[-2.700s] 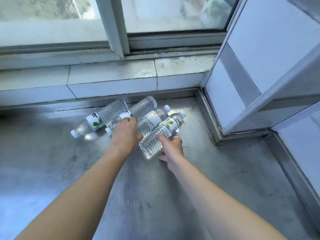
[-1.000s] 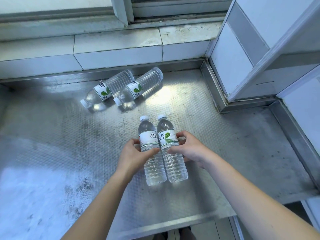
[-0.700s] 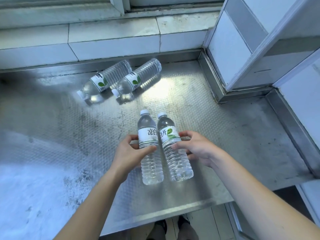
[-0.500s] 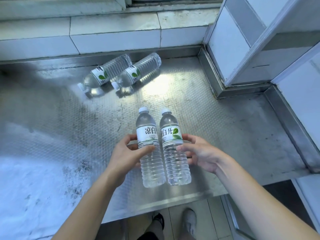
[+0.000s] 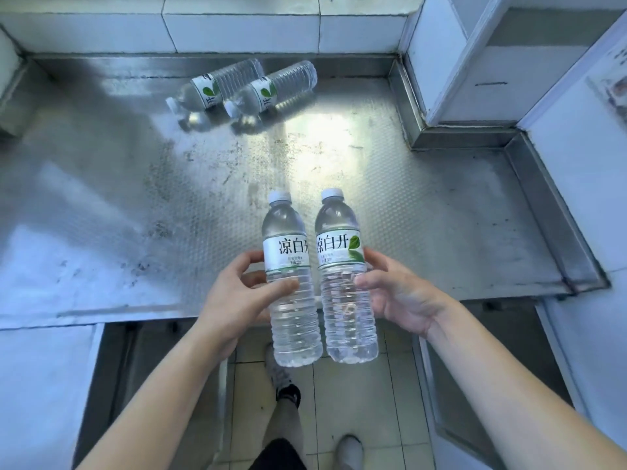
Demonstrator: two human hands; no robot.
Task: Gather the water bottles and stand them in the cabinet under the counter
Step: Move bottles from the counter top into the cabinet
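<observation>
My left hand (image 5: 237,300) grips a clear water bottle (image 5: 288,252) with a white label, held upright over the counter's front edge. Beside it, almost touching, my right hand (image 5: 400,296) holds a second upright bottle (image 5: 342,317) with a green leaf on its label. Two more bottles lie on their sides at the back of the steel counter (image 5: 101,198): one on the left (image 5: 220,84), one on the right (image 5: 278,86), caps pointing toward me. Below the counter edge a dark cabinet opening (image 5: 142,368) shows between open doors.
A white cabinet door (image 5: 40,395) stands open at lower left and another door (image 5: 451,401) at lower right. Tiled floor (image 5: 353,395) and my shoes (image 5: 285,385) lie below. A white tiled wall runs behind the counter, and a white unit (image 5: 475,62) stands at the back right.
Both hands lifted one bottle each from the pile at the back and drew them toward me, past the counter's front edge. My view tipped down, showing floor and cabinet opening.
</observation>
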